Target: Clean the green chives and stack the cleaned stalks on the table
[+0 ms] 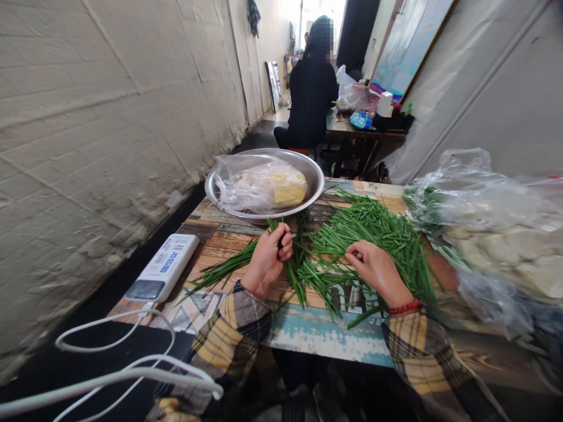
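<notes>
My left hand [267,261] is closed around a small bunch of green chives [295,282], whose ends stick out above and below the fist. More chives [235,261] lie on the table just left of that hand. To the right, a loose heap of chives [373,225] spreads over the patterned wooden tabletop [316,337]. My right hand [376,269], with a red bracelet at the wrist, is over the near side of this heap. Its thumb and fingers are pinched together; whatever is between them is too small to make out.
Behind my left hand stands a metal basin [320,181] holding a plastic bag with a yellow block [288,186]. A white power bank [165,269] with cables [127,322] is at the left edge. Plastic bags of pale food [501,246] lie right. A person [312,94] sits ahead.
</notes>
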Demonstrator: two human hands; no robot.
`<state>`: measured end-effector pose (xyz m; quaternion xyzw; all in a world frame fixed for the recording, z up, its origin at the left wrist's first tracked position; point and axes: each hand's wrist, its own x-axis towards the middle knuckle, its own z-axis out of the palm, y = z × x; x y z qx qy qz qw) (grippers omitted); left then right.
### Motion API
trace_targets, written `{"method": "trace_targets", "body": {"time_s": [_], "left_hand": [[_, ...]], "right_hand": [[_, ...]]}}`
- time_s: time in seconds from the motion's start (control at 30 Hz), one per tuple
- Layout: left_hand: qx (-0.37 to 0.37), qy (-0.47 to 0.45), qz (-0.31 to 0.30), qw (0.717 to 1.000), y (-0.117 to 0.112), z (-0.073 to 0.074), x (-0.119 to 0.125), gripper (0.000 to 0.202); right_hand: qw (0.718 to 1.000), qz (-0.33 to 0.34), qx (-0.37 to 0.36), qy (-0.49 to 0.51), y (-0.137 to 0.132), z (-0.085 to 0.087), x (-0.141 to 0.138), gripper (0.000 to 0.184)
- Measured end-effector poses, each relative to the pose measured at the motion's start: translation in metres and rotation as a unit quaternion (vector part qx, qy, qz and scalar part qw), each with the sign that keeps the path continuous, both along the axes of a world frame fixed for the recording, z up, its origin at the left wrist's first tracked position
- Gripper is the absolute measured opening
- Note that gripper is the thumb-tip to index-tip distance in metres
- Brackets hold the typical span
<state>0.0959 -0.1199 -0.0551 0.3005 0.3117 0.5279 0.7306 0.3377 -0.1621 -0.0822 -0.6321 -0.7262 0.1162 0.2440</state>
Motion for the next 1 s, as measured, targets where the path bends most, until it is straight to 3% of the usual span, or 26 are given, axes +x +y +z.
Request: {"method": "trace_targets", "body": {"time_s": [0.1, 0.3, 0.4, 0.53, 0.77, 1.0], "left_hand": [[0.001, 0.002, -0.003, 1.0, 0.0, -0.001, 0.0, 0.024], [0.007, 0.003, -0.004, 1.0, -0.001, 0.001, -0.001, 0.023], [0.008, -0.001, -0.007, 1.0, -0.001, 0.001, 0.0, 0.023], [0.008, -0.004, -0.008, 1.0, -0.001, 0.001, 0.0, 0.022], [0.011, -0.006, -0.009, 1.0, -0.001, 0.0, 0.0, 0.022], [0.011, -0.002, -0.01, 1.0, 0.0, -0.001, -0.001, 0.021]], "right_hand": [[0.986, -0.029, -0.045, 0.157, 0.002, 0.0, 0.002, 0.024], [0.918, -0.038, -0.1, 0.382, 0.003, 0.003, 0.0, 0.029], [0.878, -0.051, -0.139, 0.456, 0.002, 0.006, -0.003, 0.031], [0.857, -0.046, -0.148, 0.492, 0.001, 0.008, -0.004, 0.028], [0.85, -0.008, -0.149, 0.506, -0.001, 0.01, -0.004, 0.03], [0.924, -0.057, -0.092, 0.367, 0.004, 0.001, 0.002, 0.034]]}}
